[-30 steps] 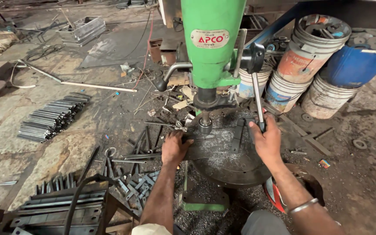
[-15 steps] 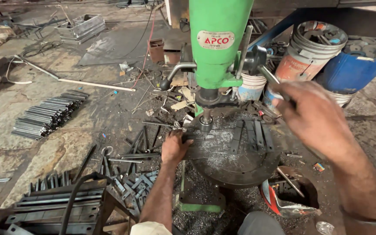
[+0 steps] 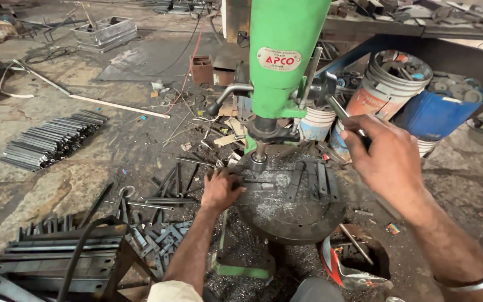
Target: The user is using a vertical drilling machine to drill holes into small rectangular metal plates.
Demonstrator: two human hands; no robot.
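Right hand [image 3: 389, 159]: little moved since half a second ago, fingers curled shut round the steel feed lever [image 3: 339, 109] of the green drill press [image 3: 283, 56]. Left hand [image 3: 221, 189]: fingers spread flat, pinning a dull flat metal strip [image 3: 255, 183] on the round, swarf-strewn counter [image 3: 286, 215] beneath the chuck [image 3: 259, 162].
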